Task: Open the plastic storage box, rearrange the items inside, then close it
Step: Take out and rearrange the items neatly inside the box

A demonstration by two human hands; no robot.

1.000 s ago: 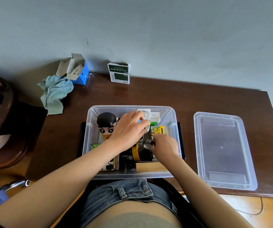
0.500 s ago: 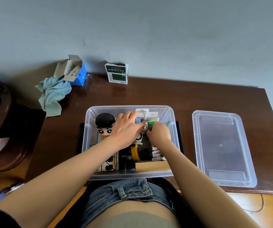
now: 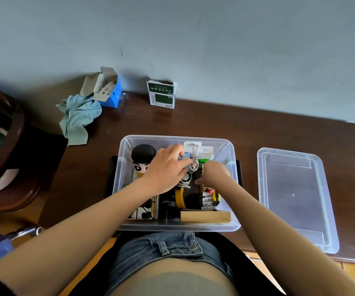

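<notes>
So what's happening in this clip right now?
A person is sorting the contents of an open clear storage box on a dark wooden table. Both hands are inside it: the left hand and right hand meet over a small round item near the far side. The lid lies beside the box, to its right.

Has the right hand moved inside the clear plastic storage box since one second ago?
Yes. The right hand has moved from near the flat wooden block toward the far wall of the clear plastic storage box.

You are in a home room: wooden desk (image 3: 215, 124) against a plain wall (image 3: 193, 39), wooden chair (image 3: 12, 146) at its left edge.
</notes>
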